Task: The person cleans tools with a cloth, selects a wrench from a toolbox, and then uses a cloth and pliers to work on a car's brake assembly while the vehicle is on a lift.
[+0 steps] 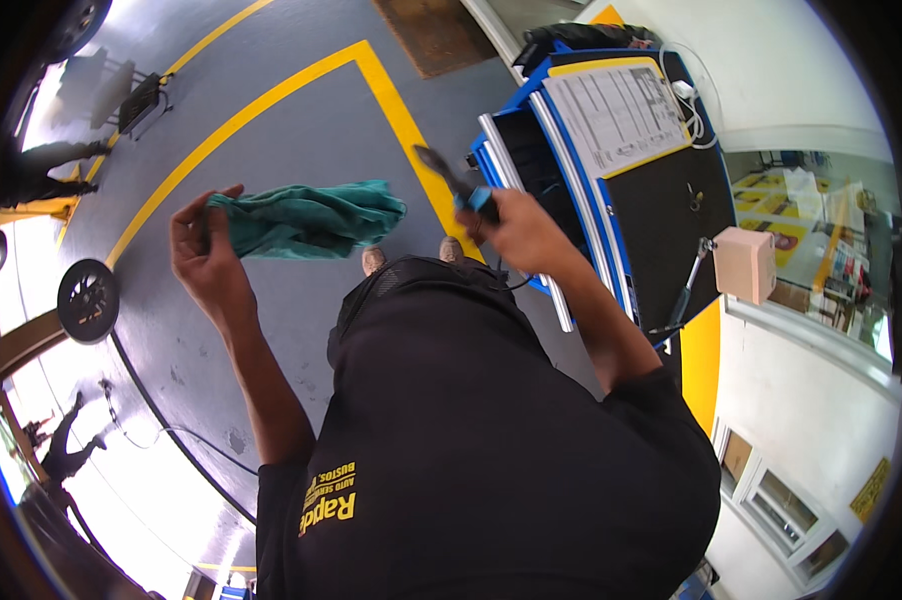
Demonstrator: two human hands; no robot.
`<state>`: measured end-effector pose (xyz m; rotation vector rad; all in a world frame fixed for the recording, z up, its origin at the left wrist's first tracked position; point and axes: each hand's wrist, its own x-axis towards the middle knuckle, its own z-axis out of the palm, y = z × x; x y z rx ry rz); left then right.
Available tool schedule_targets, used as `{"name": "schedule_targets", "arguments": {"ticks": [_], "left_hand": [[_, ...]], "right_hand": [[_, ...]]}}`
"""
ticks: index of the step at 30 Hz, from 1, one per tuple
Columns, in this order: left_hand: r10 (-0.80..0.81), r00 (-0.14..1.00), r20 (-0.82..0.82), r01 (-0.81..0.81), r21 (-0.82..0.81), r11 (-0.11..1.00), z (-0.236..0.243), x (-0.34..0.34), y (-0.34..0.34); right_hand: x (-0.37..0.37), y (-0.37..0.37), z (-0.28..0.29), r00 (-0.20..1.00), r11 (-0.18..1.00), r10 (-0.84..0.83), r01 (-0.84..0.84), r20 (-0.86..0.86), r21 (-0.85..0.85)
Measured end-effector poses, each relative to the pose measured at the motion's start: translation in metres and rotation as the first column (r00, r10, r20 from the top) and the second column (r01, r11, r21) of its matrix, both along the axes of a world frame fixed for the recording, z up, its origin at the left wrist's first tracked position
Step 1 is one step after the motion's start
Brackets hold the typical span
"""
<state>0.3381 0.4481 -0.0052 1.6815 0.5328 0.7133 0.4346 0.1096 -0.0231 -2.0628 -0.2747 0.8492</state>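
Observation:
My left hand (pixel 209 240) pinches one end of a crumpled green cloth (pixel 311 220), which stretches out to the right above the floor. In my right hand (pixel 526 235) is a dark, long-ended hand tool with blue parts (pixel 451 178); its tip points up and to the left, and its exact kind cannot be made out. The fingers cover part of the tool. A thin dark cord (pixel 516 285) shows just below this hand. Cloth and tool are apart. Right beside the right hand stands a blue tool cabinet (pixel 626 285) with a drawer (pixel 516 140) pulled out.
On the cabinet's black top lie a clipboard with a paper form (pixel 616 115), a white cable (pixel 696 100) and a ratchet (pixel 691 280). A small cardboard box (pixel 744 265) is beside them. Leftward are a round black disc (pixel 88 300), a dark hose (pixel 156 405) and people.

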Motion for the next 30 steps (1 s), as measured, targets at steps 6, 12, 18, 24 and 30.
{"name": "schedule_targets", "arguments": {"ticks": [6,12,18,24,30], "left_hand": [[-0.225,0.960,-0.169,0.230,0.014,0.973,-0.012,0.011,-0.039],[-0.369,0.919,-0.135,0.317,-0.300,0.900,0.008,0.018,-0.054],[-0.415,0.906,-0.085,0.319,-0.505,0.802,0.022,0.014,-0.052],[-0.430,0.902,-0.043,0.341,-0.539,0.770,0.027,0.014,-0.065],[-0.368,0.927,-0.074,0.314,-0.385,0.868,0.048,-0.005,-0.061]], "right_hand": [[0.052,-0.112,-0.217,0.927,0.792,-0.192,0.340,0.322,-0.508],[0.013,-0.170,-0.319,0.847,0.612,-0.296,0.523,0.442,-0.593],[0.040,-0.132,-0.261,0.853,0.863,-0.076,0.316,0.517,-0.394],[0.029,0.045,-0.003,0.916,0.887,-0.007,-0.178,0.400,0.425],[0.006,0.099,0.058,0.928,0.847,0.150,-0.299,0.341,0.441]]}}
